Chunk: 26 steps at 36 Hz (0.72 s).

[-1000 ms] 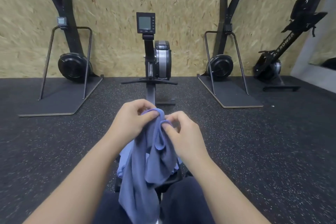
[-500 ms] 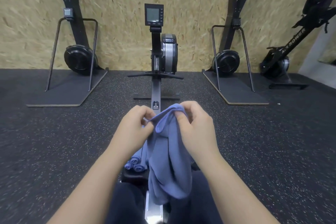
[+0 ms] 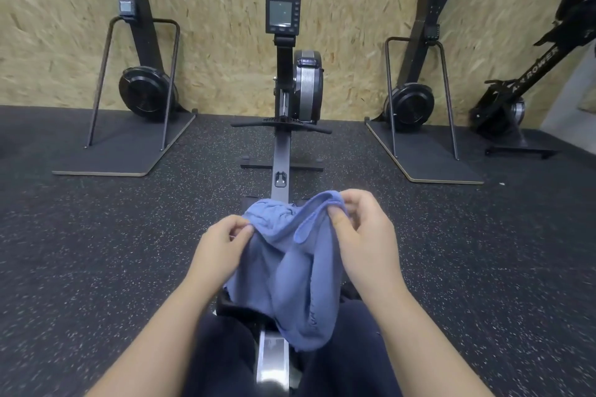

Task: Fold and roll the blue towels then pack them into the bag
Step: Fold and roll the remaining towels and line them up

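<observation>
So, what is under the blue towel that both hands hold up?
Under the hanging blue towel you can see the rowing machine's rail and the person's dark trousers. The towel covers whatever lies directly behind it.

A dark speckled rubber floor (image 3: 96,251) is stretching out on both sides of the hands. Beyond the hands a rowing machine (image 3: 298,80) is standing on it, its rail (image 3: 280,158) running back under them, while flat platforms (image 3: 129,151) are lying on it farther off to either side.
</observation>
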### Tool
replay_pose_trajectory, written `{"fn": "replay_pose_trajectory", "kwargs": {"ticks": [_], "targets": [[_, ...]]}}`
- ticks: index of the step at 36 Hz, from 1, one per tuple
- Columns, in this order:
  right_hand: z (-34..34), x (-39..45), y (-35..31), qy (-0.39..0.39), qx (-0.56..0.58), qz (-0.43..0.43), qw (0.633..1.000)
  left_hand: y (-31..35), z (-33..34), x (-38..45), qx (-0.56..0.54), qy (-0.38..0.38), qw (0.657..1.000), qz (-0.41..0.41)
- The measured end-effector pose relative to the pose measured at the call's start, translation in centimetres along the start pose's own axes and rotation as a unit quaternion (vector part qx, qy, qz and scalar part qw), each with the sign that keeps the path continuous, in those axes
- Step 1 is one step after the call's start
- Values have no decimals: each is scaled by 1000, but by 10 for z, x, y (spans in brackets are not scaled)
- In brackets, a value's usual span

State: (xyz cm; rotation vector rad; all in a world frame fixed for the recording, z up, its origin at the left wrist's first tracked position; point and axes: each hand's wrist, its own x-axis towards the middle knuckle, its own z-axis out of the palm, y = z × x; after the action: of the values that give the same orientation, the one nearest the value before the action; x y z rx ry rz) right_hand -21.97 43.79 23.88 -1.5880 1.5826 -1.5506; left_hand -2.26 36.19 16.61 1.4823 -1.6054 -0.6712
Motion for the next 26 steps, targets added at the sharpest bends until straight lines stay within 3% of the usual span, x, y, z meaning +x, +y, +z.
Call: {"fn": "replay_pose_trajectory", "kwargs": {"ticks": [12, 26], "targets": [[16, -14, 2, -135, -59, -24, 989, 72, -24, -21, -88, -2, 989, 122], [16, -17, -15, -32, 18, -65, 997, 90, -36, -37, -123, -60, 976, 169]]}}
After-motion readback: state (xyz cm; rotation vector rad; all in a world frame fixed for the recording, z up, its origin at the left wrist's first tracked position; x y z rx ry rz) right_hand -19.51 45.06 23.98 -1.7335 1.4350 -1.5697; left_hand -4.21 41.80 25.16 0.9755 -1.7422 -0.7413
